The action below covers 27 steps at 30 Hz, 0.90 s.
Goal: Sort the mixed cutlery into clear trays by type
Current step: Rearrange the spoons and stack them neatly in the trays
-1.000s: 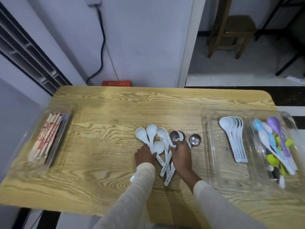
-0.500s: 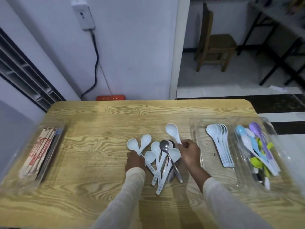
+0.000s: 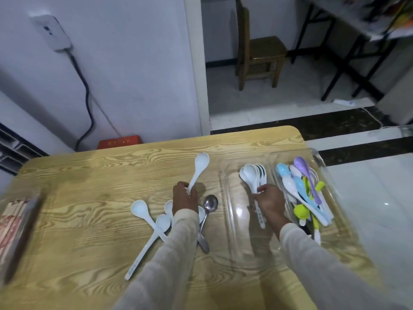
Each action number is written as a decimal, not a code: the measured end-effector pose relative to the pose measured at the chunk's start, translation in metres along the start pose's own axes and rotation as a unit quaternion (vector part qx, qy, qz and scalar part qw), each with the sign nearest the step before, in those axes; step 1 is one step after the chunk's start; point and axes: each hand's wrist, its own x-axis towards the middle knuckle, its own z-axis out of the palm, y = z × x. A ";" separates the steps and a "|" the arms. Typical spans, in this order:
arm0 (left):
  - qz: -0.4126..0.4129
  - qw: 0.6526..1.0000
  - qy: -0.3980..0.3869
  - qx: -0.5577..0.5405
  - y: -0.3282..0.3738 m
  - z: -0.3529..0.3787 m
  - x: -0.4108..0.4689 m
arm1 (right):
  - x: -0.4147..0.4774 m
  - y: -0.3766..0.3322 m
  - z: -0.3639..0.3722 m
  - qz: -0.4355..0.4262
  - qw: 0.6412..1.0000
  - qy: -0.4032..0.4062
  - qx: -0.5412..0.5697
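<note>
Spoons lie in several groups across your wooden table [image 3: 89,175]. Your left hand [image 3: 185,196], near the table's middle, grips a white spoon [image 3: 200,166] by the lower end of its handle, fingers curled round it; the bowl points away from you toward 12 o'clock, and the spoon is lifted off the pile.

Just below that hand, toward 6 o'clock, the loose white spoons [image 3: 143,211] lie crossed over one another, and a metal spoon [image 3: 209,206] rests at their 3 o'clock side, bowl away from you.

Your right hand [image 3: 269,201] is inside the clear tray [image 3: 225,198] at 3 o'clock. Its fingertips are curled onto the handles of the stacked white spoons [image 3: 252,175], which lie nested with their bowls toward 12 o'clock.

A second clear tray [image 3: 321,166] touches the first on its 3 o'clock side and holds the coloured spoons [image 3: 299,186]: blue, purple, green and white, heaped loosely.

At the table's 9 o'clock edge, blurred, the chopsticks [image 3: 11,224] lie in another tray.

A wooden chair [image 3: 257,50] stands on the floor beyond the table, toward 1 o'clock.
</note>
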 end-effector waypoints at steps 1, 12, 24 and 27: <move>0.004 1.000 -0.003 -0.003 0.002 0.005 -0.002 | 0.004 0.002 0.001 -0.005 1.000 -0.004 -0.019; 0.003 0.999 0.003 0.048 0.011 0.036 0.009 | 0.031 0.017 0.025 -0.098 0.984 0.006 -0.150; 0.009 0.999 -0.031 0.014 0.009 0.053 0.021 | 0.042 0.014 0.041 -0.032 0.988 0.010 -0.148; 0.015 0.999 -0.040 0.010 0.010 0.053 0.022 | 0.042 0.019 0.045 -0.027 0.992 0.029 -0.117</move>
